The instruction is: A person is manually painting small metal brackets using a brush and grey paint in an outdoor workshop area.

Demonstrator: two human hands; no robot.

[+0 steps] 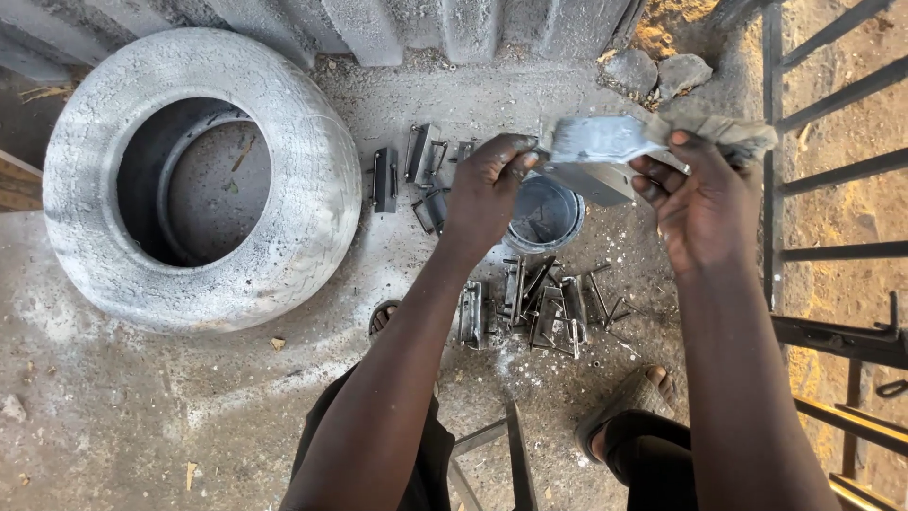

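Left hand (487,185) pinches one end of a grey metal plate (596,156). Right hand (695,203) grips a rag (724,131) against the plate's other end, above a paint tin (544,213).

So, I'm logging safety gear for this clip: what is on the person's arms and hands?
Nothing shows on them. The left hand and right hand are bare, without gloves, rings or a watch, and both forearms are uncovered, with no sleeve in view. Grey dust marks the fingers.

I see a matt grey painted metal bracket (594,151), a frayed paint-stained cloth rag (724,131), a dusty, rough rubber tyre (203,180), and bare dull metal parts (539,308) on gritty concrete ground (113,407).
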